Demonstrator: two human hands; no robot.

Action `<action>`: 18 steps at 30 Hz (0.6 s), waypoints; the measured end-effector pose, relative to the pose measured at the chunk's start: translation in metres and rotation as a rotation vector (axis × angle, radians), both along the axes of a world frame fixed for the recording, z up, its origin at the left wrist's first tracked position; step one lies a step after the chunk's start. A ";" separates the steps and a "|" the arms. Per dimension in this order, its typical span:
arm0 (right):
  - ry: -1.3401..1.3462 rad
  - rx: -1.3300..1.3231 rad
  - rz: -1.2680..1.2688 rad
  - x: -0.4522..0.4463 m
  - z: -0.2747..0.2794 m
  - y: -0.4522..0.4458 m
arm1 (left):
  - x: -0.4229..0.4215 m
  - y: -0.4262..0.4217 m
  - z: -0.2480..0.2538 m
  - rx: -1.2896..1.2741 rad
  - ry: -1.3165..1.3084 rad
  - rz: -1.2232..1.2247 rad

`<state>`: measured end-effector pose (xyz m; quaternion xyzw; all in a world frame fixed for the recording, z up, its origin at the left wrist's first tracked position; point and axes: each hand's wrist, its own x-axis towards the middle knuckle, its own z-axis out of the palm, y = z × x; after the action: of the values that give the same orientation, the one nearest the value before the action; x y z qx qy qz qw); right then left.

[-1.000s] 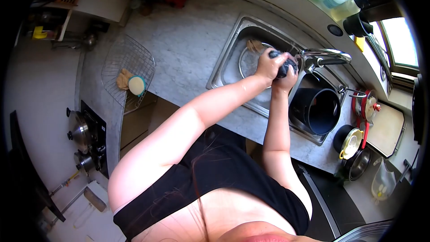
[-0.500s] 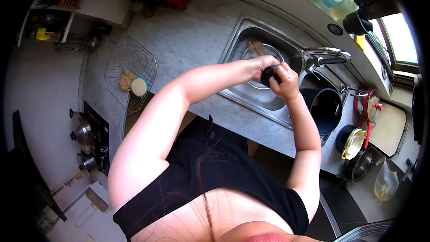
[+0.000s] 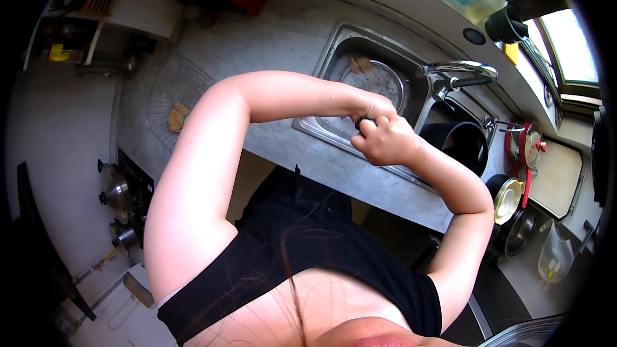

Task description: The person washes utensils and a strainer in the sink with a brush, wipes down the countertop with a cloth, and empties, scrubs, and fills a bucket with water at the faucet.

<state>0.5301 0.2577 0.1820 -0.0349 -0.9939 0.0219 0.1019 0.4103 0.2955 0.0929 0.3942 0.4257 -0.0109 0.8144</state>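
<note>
Both my hands come together over the near side of the steel sink [image 3: 330,51]. Between them is a small dark round object [image 3: 365,123], mostly covered by fingers, its kind not clear. My left hand [image 3: 374,104] is closed around it from the far side. The fingers of my right hand [image 3: 389,141] are curled tight against it from the near side. Wet shine shows on the skin. Beyond the hands, a round metal piece [image 3: 400,83] lies in the basin with a tan crumpled scrap [image 3: 361,64] at its edge.
A chrome faucet [image 3: 459,69] reaches over the sink from the right. A large black pot [image 3: 472,144] stands in the second basin. Further right are a red-handled pan [image 3: 528,186] and a cutting board [image 3: 558,177]. On the left counter sits a wire basket [image 3: 170,90]. Bottles line the sill.
Both hands have moved nearer to my body, with elbows bent further out. The right hand has turned, and the dark object is now mostly hidden by fingers.
</note>
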 end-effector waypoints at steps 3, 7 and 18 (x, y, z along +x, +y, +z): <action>-0.023 0.198 0.098 -0.002 0.002 -0.014 | 0.003 -0.004 0.043 0.358 -0.098 -0.313; -0.152 0.345 0.158 -0.002 -0.019 -0.028 | 0.014 -0.012 0.056 0.497 0.079 -0.436; -0.197 0.536 0.031 -0.014 -0.124 -0.036 | 0.025 -0.011 0.000 0.771 0.294 -0.552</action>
<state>0.5165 0.2217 0.0583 0.0066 -0.9698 -0.2436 0.0100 0.4350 0.2845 0.0930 0.7592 0.3887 -0.1234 0.5073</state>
